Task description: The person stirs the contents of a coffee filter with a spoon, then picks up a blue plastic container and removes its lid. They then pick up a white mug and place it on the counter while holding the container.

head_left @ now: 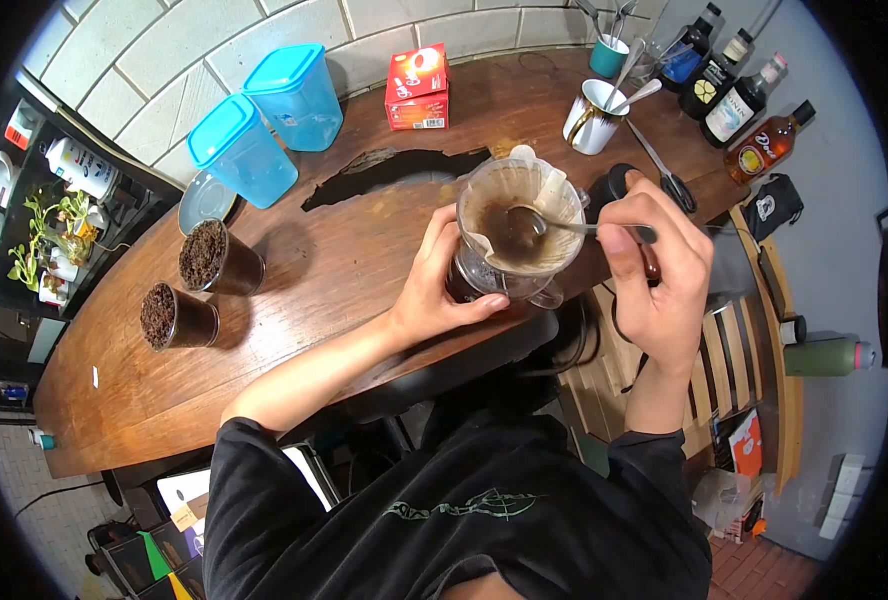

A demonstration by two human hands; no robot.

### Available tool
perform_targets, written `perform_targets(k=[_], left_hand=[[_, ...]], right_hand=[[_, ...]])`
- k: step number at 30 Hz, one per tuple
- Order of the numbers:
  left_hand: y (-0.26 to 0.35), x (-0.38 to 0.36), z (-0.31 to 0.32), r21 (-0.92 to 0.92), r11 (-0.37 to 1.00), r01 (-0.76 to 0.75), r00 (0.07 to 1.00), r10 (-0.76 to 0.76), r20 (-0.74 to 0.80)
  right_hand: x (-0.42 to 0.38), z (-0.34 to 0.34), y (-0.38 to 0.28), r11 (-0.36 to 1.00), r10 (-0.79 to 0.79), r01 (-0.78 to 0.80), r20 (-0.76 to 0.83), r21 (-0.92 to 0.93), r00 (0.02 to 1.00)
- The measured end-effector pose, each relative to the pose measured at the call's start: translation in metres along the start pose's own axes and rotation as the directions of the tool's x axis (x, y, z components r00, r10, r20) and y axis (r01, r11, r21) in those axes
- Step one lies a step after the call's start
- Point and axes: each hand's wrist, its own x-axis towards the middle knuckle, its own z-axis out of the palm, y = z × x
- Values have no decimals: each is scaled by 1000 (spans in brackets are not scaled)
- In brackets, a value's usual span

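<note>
A clear glass dripper lined with a paper filter holds wet coffee grounds and stands on the wooden counter. My left hand grips its lower body from the left side. My right hand pinches the handle of a metal spoon, whose bowl dips into the dark coffee inside the filter.
Two dark glasses of grounds stand at the left. Two blue lidded containers, a red box, a mug with a spoon, scissors and several bottles line the back.
</note>
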Motion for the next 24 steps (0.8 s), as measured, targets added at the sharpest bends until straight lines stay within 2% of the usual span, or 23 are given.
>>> perform_targets(k=[5, 7, 11, 13, 20, 22, 23, 24], left_hand=[[1, 0, 0, 21, 1000, -13, 1000, 13, 4], [2, 1, -1, 17, 1000, -14, 1000, 14, 4], [2, 0, 0, 22, 1000, -10, 1000, 10, -4], [1, -1, -1, 63, 998, -22, 1000, 21, 11], [1, -1, 0, 20, 1000, -1, 1000, 1, 1], [1, -1, -1, 67, 998, -13, 1000, 12, 8], [1, -1, -1, 68, 998, -15, 1000, 14, 6], [1, -1, -2, 70, 997, -14, 1000, 13, 11]], right_hand=[[4, -7, -4, 999, 8, -10, 57, 38, 998], [5, -4, -5, 997, 33, -41, 132, 62, 991], [7, 0, -1, 1000, 14, -14, 108, -5, 994], [6, 0, -1, 999, 42, -41, 30, -32, 999], [7, 5, 3, 998, 10, -7, 58, -64, 998], [6, 7, 8, 994, 91, -95, 55, 58, 994], [6, 13, 10, 988, 111, -110, -5, 113, 994], [5, 15, 17, 988, 108, -107, -5, 112, 994]])
